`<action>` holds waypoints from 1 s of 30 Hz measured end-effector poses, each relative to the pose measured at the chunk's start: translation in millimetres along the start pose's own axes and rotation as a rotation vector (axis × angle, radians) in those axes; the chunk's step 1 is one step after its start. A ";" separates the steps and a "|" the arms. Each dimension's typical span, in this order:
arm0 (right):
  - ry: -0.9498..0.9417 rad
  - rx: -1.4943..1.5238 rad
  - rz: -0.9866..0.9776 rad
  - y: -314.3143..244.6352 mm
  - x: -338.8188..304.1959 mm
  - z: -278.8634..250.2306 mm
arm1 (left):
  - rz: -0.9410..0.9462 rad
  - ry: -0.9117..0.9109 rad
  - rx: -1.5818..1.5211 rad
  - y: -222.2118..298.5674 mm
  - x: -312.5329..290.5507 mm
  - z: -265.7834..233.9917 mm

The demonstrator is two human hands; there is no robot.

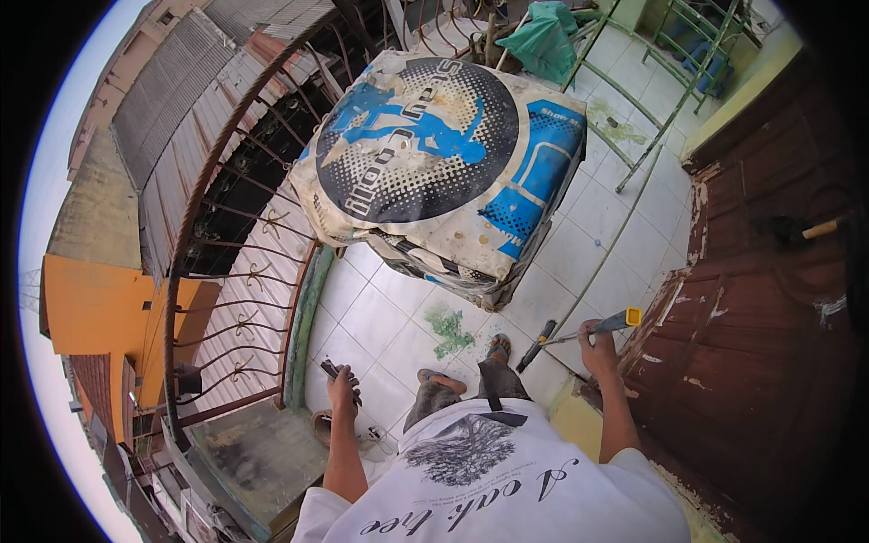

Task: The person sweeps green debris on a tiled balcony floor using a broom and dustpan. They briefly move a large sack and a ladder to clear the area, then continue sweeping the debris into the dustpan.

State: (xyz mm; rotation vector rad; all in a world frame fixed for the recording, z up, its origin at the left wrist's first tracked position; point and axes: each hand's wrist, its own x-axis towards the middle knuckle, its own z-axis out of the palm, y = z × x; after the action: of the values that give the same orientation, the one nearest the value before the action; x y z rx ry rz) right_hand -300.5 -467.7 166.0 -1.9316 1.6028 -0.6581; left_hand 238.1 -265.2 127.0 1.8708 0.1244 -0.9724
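Note:
My right hand (599, 351) is closed around the handle of a T-shaped hand tool (622, 321). Its grip is dark grey with a yellow end, and a thin metal shaft runs left to a long dark crosspiece. The frame does not show exactly what kind of tool it is. Lower left, my left hand (343, 391) is wrapped round a small dark object (329, 367), mostly hidden by the fingers. Ahead of both hands stands a large boxy bundle (425, 154) under a wrinkled white, black and blue printed cover. Neither hand touches it.
A curved rusty railing (172, 308) bounds the left side, with rooftops beyond. Peeling brown doors (769, 299) line the right; a wooden-handled object (819, 229) shows against them. A green metal frame (625, 163) stands on white tiles (380, 339) with green stains. Behind is a green bag (541, 41).

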 end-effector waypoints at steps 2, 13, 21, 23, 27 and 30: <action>0.078 0.182 0.193 9.0 15.8 -17.1 | 0.081 -0.029 -0.086 46.1 -11.7 29.9; 0.456 0.656 0.012 -136.9 141.9 -123.1 | 0.491 -0.374 -0.167 212.6 -68.4 167.9; 0.310 0.458 0.013 -242.1 259.8 -181.8 | 0.416 -0.304 -0.195 206.8 -83.6 202.0; 0.232 0.328 -0.001 -252.5 299.2 -174.3 | 0.383 -0.289 -0.067 207.8 -84.0 207.0; 0.011 0.142 0.032 -233.8 380.4 -167.5 | 0.267 -0.432 -0.198 214.0 -97.9 219.7; -0.136 0.129 0.072 -220.7 434.0 -142.4 | 0.195 -0.375 -0.312 210.3 -95.6 222.7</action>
State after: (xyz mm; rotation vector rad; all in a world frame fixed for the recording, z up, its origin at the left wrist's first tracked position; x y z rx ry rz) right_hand -161.8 -876.3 432.7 -1.7784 1.5014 -0.5734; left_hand 146.9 -520.5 298.6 1.3657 -0.1235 -1.0811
